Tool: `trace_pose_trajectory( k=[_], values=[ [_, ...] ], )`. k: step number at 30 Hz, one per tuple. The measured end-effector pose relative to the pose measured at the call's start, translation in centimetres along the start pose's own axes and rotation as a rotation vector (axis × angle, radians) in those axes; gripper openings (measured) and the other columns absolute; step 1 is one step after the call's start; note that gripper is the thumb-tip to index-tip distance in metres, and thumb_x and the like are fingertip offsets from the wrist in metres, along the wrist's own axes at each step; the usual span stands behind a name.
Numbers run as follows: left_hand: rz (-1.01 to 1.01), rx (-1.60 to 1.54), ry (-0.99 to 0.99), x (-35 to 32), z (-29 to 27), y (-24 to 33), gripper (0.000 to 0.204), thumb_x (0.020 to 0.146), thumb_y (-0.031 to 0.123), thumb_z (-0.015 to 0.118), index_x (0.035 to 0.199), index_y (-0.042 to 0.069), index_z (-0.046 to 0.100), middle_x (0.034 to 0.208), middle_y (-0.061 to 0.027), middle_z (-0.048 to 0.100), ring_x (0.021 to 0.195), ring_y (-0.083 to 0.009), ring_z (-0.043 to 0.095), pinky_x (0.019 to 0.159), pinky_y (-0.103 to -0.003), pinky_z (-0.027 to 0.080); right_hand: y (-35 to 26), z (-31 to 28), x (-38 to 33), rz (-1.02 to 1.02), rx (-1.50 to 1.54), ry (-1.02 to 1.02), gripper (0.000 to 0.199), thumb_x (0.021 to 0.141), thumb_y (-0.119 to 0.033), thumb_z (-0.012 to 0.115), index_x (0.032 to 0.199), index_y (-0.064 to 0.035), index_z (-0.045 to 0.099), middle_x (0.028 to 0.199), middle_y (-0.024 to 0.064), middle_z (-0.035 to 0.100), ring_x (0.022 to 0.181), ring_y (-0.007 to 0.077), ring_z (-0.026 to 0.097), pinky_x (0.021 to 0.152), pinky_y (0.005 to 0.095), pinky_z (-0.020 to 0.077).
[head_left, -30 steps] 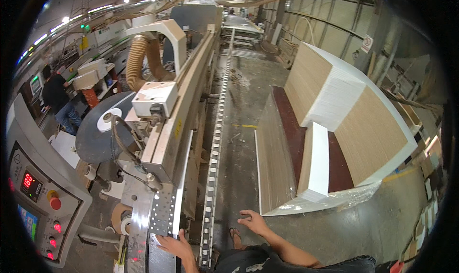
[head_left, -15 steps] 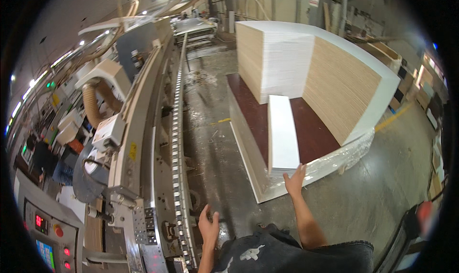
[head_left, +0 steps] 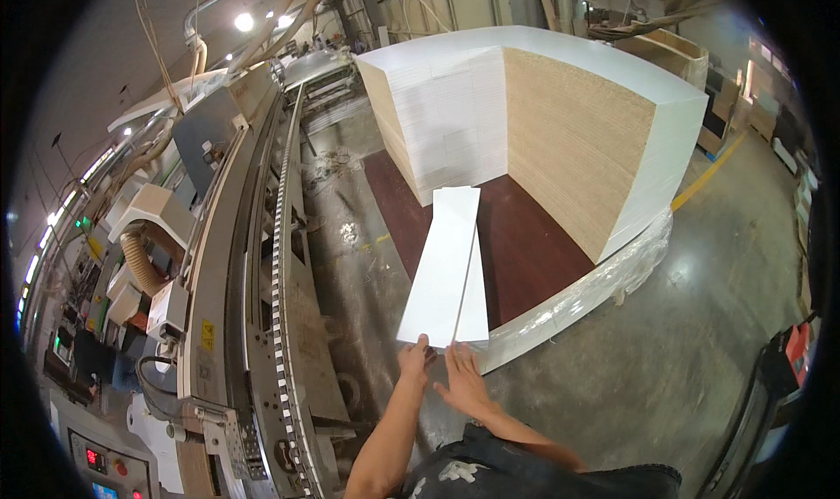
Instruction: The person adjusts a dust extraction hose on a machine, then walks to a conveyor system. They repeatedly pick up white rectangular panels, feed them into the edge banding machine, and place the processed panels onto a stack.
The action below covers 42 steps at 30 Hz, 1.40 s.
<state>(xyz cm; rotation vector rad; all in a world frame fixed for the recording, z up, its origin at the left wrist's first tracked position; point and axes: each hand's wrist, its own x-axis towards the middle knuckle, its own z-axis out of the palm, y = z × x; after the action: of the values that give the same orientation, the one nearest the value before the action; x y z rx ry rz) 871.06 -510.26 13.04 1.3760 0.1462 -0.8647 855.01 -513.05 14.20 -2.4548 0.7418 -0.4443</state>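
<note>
A long white panel (head_left: 437,272) lies skewed on top of a low pile of matching panels (head_left: 475,293), its near end swung out to the left. My left hand (head_left: 416,361) grips that near end at its left part, with a fingertip showing on top and the other fingers partly hidden. Close beside it, my right hand (head_left: 465,383) touches the near edge with fingers stretched and thumb apart. The pile rests on a dark red-brown board (head_left: 542,245). Behind it and to the right rise tall stacks of white-faced boards (head_left: 582,136) with tan edges.
On my left runs a long machine with a roller track (head_left: 278,298) and a control panel (head_left: 109,464). Clear plastic wrap (head_left: 604,285) bunches along the stack's near side. Concrete floor (head_left: 674,359) lies to the right, with a red and black object (head_left: 786,359) at the far right.
My left hand has come from beside the roller track onto the panel's near end. The top panel has pivoted left on the pile. My right hand has shifted left from the pile's right corner.
</note>
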Motion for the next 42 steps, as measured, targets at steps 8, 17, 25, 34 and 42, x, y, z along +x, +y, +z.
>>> trace_pose_trajectory(
  k=[8, 17, 25, 34, 42],
  values=[
    [0.129, 0.054, 0.215, -6.0, -8.4, -1.3, 0.024, 0.096, 0.021, 0.073, 0.100, 0.001, 0.060, 0.091, -0.0075, 0.061, 0.076, -0.0188, 0.061, 0.066, -0.036, 0.054, 1.5, 2.0, -1.8, 0.172, 0.560, 0.013, 0.072, 0.095, -0.025, 0.072, 0.154, -0.0003, 0.039, 0.146, 0.0229, 0.055, 0.132, 0.0362, 0.055, 0.108, 0.0459, 0.0453],
    [0.385, -0.070, 0.602, -24.8, -29.8, -10.2, 0.032, 0.092, 0.008, 0.073, 0.121, -0.004, 0.065, 0.082, 0.0067, 0.058, 0.073, -0.0047, 0.052, 0.066, -0.021, 0.042, -2.1, 3.8, 1.7, 0.735, 1.436, -0.216, 0.069, 0.100, -0.024, 0.067, 0.155, 0.0008, 0.033, 0.131, 0.0133, 0.059, 0.114, 0.0260, 0.063, 0.090, 0.0415, 0.0551],
    [0.517, -0.313, 1.019, -43.2, -41.9, -22.4, 0.041, 0.097, 0.012, 0.071, 0.133, -0.004, 0.060, 0.099, 0.0001, 0.065, 0.089, -0.0090, 0.060, 0.082, -0.024, 0.049, -16.6, 13.0, -6.7, 0.495, 1.168, -0.843, 0.032, 0.102, -0.020, 0.061, 0.123, 0.0034, 0.057, 0.109, 0.0147, 0.069, 0.095, 0.0260, 0.072, 0.078, 0.0385, 0.0626],
    [0.537, -0.562, 1.321, -55.3, -49.1, -29.6, 0.046, 0.102, 0.018, 0.066, 0.139, -0.007, 0.055, 0.127, -0.0106, 0.066, 0.113, -0.0172, 0.062, 0.100, -0.031, 0.048, -35.4, 21.6, -16.6, 0.287, 0.857, -1.283, 0.040, 0.099, -0.014, 0.066, 0.126, 0.0099, 0.050, 0.096, 0.0147, 0.067, 0.081, 0.0235, 0.072, 0.068, 0.0341, 0.0626],
    [0.558, -0.448, 1.322, -53.6, -52.8, -28.0, 0.071, 0.095, 0.007, 0.070, 0.154, -0.010, 0.033, 0.146, -0.0221, 0.055, 0.129, -0.0251, 0.058, 0.104, -0.034, 0.049, -39.8, 27.2, -19.5, -0.020, 0.739, -1.245, 0.122, 0.080, -0.010, 0.085, 0.159, 0.0105, -0.006, 0.142, 0.0296, 0.045, 0.120, 0.0334, 0.058, 0.099, 0.0433, 0.0524]
  ],
)
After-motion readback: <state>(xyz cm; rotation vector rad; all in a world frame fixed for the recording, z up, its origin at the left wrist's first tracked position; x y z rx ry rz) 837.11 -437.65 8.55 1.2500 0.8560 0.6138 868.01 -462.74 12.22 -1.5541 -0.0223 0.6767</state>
